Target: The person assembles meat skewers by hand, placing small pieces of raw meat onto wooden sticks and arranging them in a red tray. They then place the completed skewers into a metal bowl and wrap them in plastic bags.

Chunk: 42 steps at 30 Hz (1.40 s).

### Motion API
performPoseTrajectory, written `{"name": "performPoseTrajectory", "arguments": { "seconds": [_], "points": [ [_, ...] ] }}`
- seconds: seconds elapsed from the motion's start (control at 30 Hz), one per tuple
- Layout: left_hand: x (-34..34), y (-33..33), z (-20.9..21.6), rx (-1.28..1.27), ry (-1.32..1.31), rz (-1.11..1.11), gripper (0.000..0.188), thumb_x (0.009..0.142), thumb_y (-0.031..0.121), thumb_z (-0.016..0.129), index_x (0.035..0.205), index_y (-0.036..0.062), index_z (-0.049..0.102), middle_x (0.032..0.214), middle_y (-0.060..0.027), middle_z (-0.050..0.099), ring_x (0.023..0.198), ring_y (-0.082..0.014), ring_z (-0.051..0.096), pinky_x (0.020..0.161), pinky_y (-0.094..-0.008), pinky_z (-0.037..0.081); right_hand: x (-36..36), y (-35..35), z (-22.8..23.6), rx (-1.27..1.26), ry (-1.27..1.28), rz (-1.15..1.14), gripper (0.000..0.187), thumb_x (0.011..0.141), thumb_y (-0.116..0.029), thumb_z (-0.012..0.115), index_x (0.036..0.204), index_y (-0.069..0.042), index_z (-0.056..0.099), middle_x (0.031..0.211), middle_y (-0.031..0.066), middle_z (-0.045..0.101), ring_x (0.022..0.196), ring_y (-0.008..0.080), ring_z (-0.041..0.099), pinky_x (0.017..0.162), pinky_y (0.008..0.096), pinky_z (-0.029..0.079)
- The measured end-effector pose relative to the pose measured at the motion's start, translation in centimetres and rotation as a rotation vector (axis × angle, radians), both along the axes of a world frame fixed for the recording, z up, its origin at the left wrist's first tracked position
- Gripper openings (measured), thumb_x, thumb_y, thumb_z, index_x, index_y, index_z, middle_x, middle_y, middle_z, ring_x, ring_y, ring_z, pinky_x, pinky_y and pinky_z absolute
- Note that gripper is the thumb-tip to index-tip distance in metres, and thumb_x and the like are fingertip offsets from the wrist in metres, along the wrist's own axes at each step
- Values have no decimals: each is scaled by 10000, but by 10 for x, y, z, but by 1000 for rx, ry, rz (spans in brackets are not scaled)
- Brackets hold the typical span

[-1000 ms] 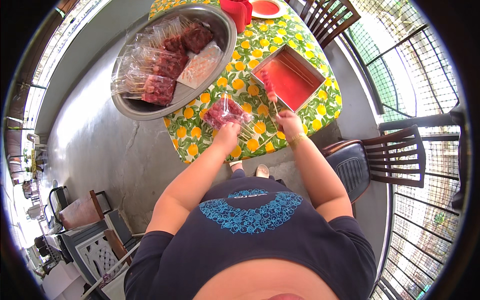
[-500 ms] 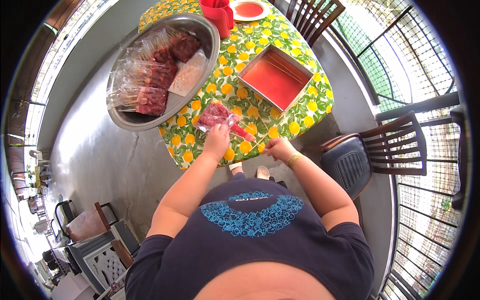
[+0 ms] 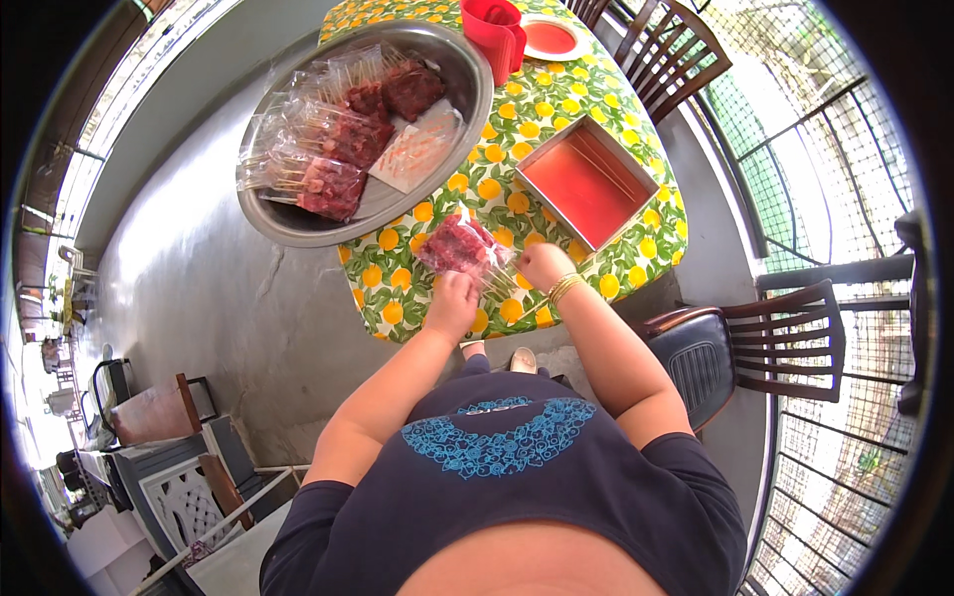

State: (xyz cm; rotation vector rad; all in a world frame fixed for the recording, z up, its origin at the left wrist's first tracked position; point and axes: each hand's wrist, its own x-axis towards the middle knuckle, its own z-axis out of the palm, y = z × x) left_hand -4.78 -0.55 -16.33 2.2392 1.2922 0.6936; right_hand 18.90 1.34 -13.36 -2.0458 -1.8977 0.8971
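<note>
A clear plastic bag (image 3: pixel 490 260) of raw red meat skewers (image 3: pixel 455 241) lies at the near edge of the table, its bare stick ends pointing toward my right side. My left hand (image 3: pixel 456 300) is closed on the bag's near edge. At the opposite edge, my right hand (image 3: pixel 546 265) has its fingers closed on the plastic; its fingertips are partly hidden. Beyond my right hand sits a square metal tray (image 3: pixel 636 206) with a red bottom and a few thin sticks in it.
To the left, a large oval metal basin (image 3: pixel 288 234) holds several bagged skewer bundles (image 3: pixel 338 139) and a pale reddish-streaked sheet (image 3: pixel 417 149). A red pitcher (image 3: pixel 494 38) and a white-rimmed plate (image 3: pixel 553 38) stand at the far end. Dark chairs (image 3: pixel 701 348) flank the flowered tablecloth (image 3: pixel 397 293).
The single skewer that stuck out beside the bag now appears in with the others. My right hand has moved up to the bag's edge. The whole view has shifted slightly.
</note>
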Motion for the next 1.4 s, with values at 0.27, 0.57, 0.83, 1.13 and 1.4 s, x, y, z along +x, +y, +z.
{"name": "performPoseTrajectory", "arguments": {
  "seconds": [0.27,0.57,0.83,1.13,1.4],
  "points": [
    [-10,3,-14,-85,-42,127,170,808,35,700,933,31,585,972,-177,626,956,-414,595,842,-481,490,-11,56,3,117,-122,432,272,821,-191,720,1092,-205,719,1196,56,602,1189,285,561,990,397,500],
    [-32,29,56,-235,-211,141,130,894,64,631,906,15,511,815,-153,600,709,-276,608,667,-412,501,-12,70,39,32,214,378,189,864,-188,718,997,-85,634,938,89,678,906,300,641,804,404,523],
    [-50,62,152,-489,-170,69,151,915,113,621,943,48,488,744,-50,536,702,-148,567,639,-349,479,-34,51,130,-1,342,139,162,871,-168,642,923,-32,572,792,108,631,761,244,628,703,380,503],
    [-59,56,179,-275,-13,-114,187,877,95,654,951,24,499,789,-172,578,733,-342,580,693,-416,467,-73,7,176,215,-78,241,80,855,-103,527,882,-41,571,738,206,626,773,423,633,679,519,472],
    [-82,72,198,-164,-55,-210,175,846,50,670,912,6,514,804,-189,594,760,-369,595,695,-424,466,-91,0,202,303,-259,204,77,846,-87,542,900,-53,586,751,181,631,789,397,651,693,514,491]
  ]
}}
